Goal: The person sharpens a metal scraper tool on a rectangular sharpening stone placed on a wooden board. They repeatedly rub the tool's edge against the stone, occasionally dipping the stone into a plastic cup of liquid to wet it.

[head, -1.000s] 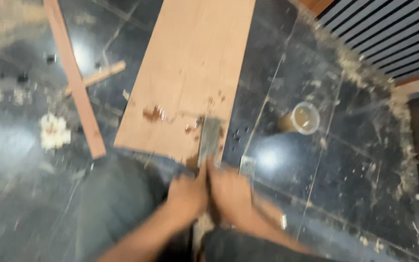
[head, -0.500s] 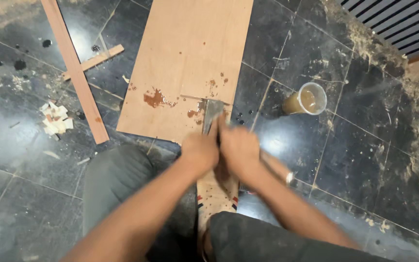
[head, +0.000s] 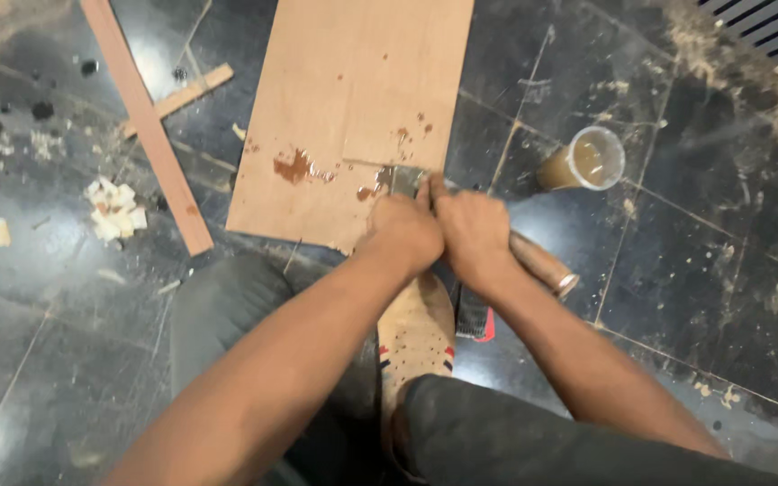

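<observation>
Both hands have pushed forward since a moment ago, the left hand (head: 404, 229) and right hand (head: 470, 229) now clenched side by side on the chisel (head: 404, 181), its blade on the near edge of the board (head: 362, 99), left of the cup (head: 592, 159).

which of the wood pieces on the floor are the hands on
The wide plywood sheet, under both hands; the long strip and short stick lie untouched, further left.

plywood sheet (head: 353, 117): 1 | wood strips (head: 146, 126): 2 | cup (head: 587, 160): 1 | hands (head: 402, 232): 2
</observation>
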